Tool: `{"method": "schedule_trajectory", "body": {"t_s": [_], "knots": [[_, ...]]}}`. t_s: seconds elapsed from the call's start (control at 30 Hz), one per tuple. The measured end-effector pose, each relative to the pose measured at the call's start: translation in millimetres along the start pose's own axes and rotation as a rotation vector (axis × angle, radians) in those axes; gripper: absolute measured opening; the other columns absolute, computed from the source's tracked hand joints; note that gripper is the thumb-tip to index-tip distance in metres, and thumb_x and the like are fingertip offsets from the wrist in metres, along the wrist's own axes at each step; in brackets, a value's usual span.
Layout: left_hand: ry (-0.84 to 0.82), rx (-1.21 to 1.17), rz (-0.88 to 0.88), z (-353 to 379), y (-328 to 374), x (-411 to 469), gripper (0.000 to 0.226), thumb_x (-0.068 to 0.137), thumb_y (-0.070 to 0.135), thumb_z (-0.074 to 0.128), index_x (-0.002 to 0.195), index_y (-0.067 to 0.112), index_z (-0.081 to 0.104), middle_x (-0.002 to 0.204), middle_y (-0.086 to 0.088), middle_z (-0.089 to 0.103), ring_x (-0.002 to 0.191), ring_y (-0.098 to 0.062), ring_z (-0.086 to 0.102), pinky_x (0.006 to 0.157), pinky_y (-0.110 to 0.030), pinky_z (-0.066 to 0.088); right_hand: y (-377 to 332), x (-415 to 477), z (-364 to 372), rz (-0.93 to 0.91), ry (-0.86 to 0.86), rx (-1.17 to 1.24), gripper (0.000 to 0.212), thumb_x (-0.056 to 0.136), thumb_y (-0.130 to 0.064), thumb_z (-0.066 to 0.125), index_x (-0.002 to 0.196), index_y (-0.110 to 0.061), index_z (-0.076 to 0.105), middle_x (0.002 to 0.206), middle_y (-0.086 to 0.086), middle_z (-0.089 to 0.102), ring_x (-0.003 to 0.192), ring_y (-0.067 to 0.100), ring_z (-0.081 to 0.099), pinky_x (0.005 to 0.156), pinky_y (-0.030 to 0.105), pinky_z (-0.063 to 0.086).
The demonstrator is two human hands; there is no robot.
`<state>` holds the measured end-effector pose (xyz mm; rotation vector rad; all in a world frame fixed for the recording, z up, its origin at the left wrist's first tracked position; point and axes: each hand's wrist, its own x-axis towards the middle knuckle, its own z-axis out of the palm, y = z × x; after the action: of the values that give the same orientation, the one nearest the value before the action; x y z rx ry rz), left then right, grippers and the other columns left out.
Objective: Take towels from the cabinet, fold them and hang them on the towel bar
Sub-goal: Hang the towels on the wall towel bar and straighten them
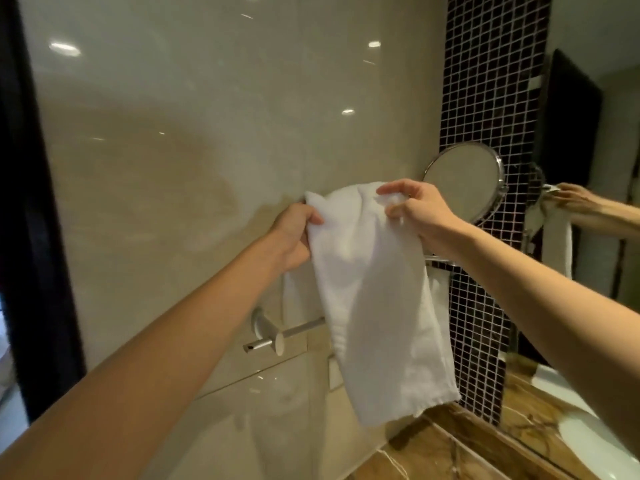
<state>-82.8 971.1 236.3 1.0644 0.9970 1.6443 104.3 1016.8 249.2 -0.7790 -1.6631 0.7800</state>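
You hold the towel [374, 306] up, not yet draped on the towel bar [301, 330].
Your left hand [294, 237] pinches its upper left edge and your right hand [415, 209] bunches the upper right corner in curled fingers. It hangs before the wall, crossing in front of the bar. Its long axis runs near vertical, free end pointing down and slightly right. It looks folded lengthwise, though its back is hidden. Draping is left.

White towel [374, 306] hanging before towel bar [301, 329]
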Motion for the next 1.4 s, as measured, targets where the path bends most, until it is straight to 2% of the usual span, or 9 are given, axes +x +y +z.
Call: {"method": "schedule_trajectory", "body": {"t_s": [0.2,0.43,0.53,0.63,0.87,1.07,1.1,1.2,1.4], "knots": [[-0.040,-0.031,-0.254,-20,-22,-5,0.034,0.057,-0.004,0.033,0.079,-0.005,0.058,0.063,-0.016,0.069,0.079,-0.032,0.059,0.089,-0.044,0.041,36,6,9,0.269,-0.131,-0.113,0.033,0.089,0.006,0.049,0.112,-0.010,0.067,0.090,0.018,0.060,0.077,0.028,0.056,0.070,0.038,0.051],[0.042,0.062,-0.357,-55,-48,9,0.026,0.082,-0.001,0.034,0.096,-0.002,0.055,0.086,-0.018,0.062,0.077,-0.028,0.060,0.074,-0.037,0.050,75,6,40,0.413,-0.215,-0.118,0.037,0.091,0.008,0.046,0.122,-0.007,0.060,0.109,0.021,0.061,0.086,0.027,0.059,0.075,0.035,0.051],[0.060,0.190,-0.404,-68,-57,9,0.015,0.088,-0.001,0.038,0.092,0.000,0.052,0.083,-0.015,0.058,0.067,-0.023,0.061,0.069,-0.030,0.052,90,4,53,0.449,-0.268,-0.158,0.039,0.091,0.008,0.047,0.124,-0.007,0.058,0.102,0.019,0.061,0.082,0.025,0.059,0.071,0.033,0.050],[0.082,0.312,-0.425,-78,-63,6,0.011,0.086,-0.006,0.045,0.089,0.004,0.049,0.091,-0.014,0.052,0.080,-0.023,0.056,0.074,-0.029,0.048,101,5,64,0.442,-0.254,-0.175,0.037,0.089,0.008,0.051,0.121,-0.007,0.061,0.101,0.019,0.062,0.081,0.024,0.059,0.069,0.031,0.051],[0.088,0.643,-0.337,-77,-64,-16,0.018,0.089,-0.009,0.051,0.074,-0.001,0.047,0.072,-0.015,0.050,0.053,-0.022,0.055,0.048,-0.031,0.051,116,4,73,0.427,-0.214,-0.226,0.024,0.090,0.005,0.058,0.113,0.001,0.064,0.102,0.019,0.061,0.092,0.027,0.058,0.075,0.033,0.051],[0.123,0.898,-0.215,-75,-66,-30,0.016,0.086,-0.006,0.058,0.077,0.005,0.049,0.084,-0.014,0.057,0.079,-0.029,0.062,0.066,-0.033,0.057,125,-6,78,0.461,-0.125,-0.233,0.016,0.089,0.005,0.059,0.103,0.001,0.065,0.099,0.019,0.059,0.089,0.026,0.056,0.064,0.030,0.049],[0.115,0.933,-0.187,-73,-66,-32,0.008,0.086,-0.004,0.057,0.086,0.003,0.057,0.093,-0.015,0.060,0.085,-0.027,0.061,0.065,-0.029,0.055,128,-7,79,0.468,-0.119,-0.233,0.017,0.089,0.005,0.059,0.105,0.003,0.065,0.099,0.018,0.060,0.089,0.026,0.056,0.066,0.031,0.049],[0.133,1.090,-0.083,-71,-74,-29,0.035,0.087,0.003,0.056,0.121,0.009,0.060,0.125,-0.011,0.058,0.109,-0.026,0.059,0.079,-0.027,0.049,131,-9,77,0.457,-0.101,-0.244,0.017,0.089,0.007,0.057,0.104,0.006,0.065,0.093,0.018,0.058,0.082,0.024,0.055,0.063,0.030,0.047],[0.191,1.310,0.026,-63,-85,-30,0.038,0.084,0.010,0.052,0.120,0.022,0.059,0.127,-0.007,0.055,0.111,-0.032,0.054,0.091,-0.035,0.048,134,-12,71,0.408,-0.103,-0.293,0.026,0.089,0.010,0.047,0.104,-0.001,0.065,0.092,0.015,0.058,0.090,0.026,0.055,0.068,0.030,0.048]]}}
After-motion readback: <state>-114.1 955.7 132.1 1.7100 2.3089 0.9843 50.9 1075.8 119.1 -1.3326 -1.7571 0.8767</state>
